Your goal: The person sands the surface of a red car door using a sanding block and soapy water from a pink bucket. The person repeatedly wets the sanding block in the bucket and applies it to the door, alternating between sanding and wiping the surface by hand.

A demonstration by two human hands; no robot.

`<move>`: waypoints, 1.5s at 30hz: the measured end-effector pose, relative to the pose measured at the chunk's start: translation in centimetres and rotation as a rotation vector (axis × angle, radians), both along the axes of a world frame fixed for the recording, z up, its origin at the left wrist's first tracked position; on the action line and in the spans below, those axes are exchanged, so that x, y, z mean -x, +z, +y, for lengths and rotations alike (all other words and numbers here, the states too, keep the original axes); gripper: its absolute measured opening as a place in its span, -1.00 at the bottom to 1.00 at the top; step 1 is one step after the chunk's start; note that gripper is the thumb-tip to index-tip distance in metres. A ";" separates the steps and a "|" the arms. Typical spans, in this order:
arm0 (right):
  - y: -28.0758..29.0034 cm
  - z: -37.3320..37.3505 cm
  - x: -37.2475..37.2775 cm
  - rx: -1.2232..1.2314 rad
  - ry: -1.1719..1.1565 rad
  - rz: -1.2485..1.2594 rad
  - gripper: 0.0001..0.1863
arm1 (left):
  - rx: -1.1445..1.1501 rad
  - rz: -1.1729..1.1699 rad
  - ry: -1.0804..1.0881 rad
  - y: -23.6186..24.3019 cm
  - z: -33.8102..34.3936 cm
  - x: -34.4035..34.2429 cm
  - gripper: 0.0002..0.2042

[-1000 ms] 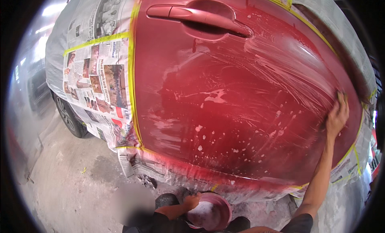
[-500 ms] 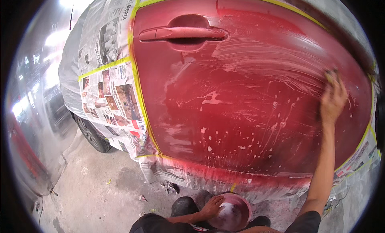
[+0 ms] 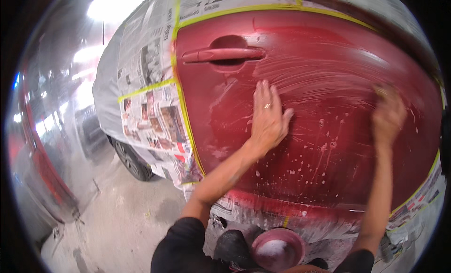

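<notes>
A red car door [image 3: 300, 146] fills the middle of the view, wet with streaks of whitish-pink slurry and droplets. My left hand [image 3: 268, 115] lies flat against it below the door handle [image 3: 225, 54], fingers stretched out, a ring on one finger. Further right, my right hand [image 3: 389, 117] presses on the wet panel, smeared by motion. Under its fingertips shows a small yellowish-dark piece, too blurred to name. Between my knees at the door's foot stands a pink basin [image 3: 296, 242] with foamy liquid.
Newspaper sheets [image 3: 155, 118] edged with yellow tape [image 3: 184, 118] cover the body around the door. A wheel [image 3: 131, 160] shows at the left, above the dusty concrete floor [image 3: 117, 216]. Clear plastic sheeting [image 3: 56, 132] hangs at the far left.
My left hand has come up from the basin onto the door panel. The right hand stays near the same spot on the door, now more blurred. The view has shifted slightly.
</notes>
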State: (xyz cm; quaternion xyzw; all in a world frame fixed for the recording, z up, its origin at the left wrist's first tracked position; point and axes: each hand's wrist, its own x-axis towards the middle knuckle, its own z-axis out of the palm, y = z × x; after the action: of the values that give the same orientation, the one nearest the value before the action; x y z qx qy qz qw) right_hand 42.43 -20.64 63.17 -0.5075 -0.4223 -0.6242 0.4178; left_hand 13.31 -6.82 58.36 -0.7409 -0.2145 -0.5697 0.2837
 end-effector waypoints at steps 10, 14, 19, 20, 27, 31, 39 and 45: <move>-9.7 -6.4 -3.4 -0.153 0.267 0.241 -0.64 | -0.210 0.108 -0.264 7.7 -3.4 -19.8 -0.21; -19.6 -8.1 -4.9 -0.216 0.251 0.539 -0.58 | -0.360 0.138 -0.182 4.8 -6.2 -27.4 -0.28; -29.5 -11.5 -4.1 -0.275 1.022 1.188 -0.51 | -0.356 0.338 -0.313 -3.1 -9.1 -30.3 -0.32; -30.9 -12.7 -4.0 -0.248 1.059 1.256 -0.51 | -0.161 0.432 -0.482 -5.2 -10.2 -29.7 -0.33; -39.2 -16.0 1.3 0.364 1.744 1.954 -0.44 | 1.358 0.242 -0.780 -29.2 -17.0 -14.3 -0.50; -42.9 -13.5 4.1 0.574 1.900 2.154 -0.37 | 2.069 -0.082 -1.294 -39.5 -16.3 -10.2 -0.64; -48.6 -10.9 6.8 0.714 1.900 2.348 -0.48 | 2.366 -0.368 -1.263 -39.2 -18.7 -6.9 -0.73; -52.1 -10.2 7.1 1.516 0.603 1.008 -0.59 | 2.537 -0.601 -0.735 -50.9 -15.0 -3.8 -0.72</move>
State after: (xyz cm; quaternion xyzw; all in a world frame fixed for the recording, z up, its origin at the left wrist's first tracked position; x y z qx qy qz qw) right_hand 35.30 -30.83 11.10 -0.7218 -0.5972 0.2407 0.2539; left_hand 17.12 -21.78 7.42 -0.3520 -0.4322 -0.1619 -0.8143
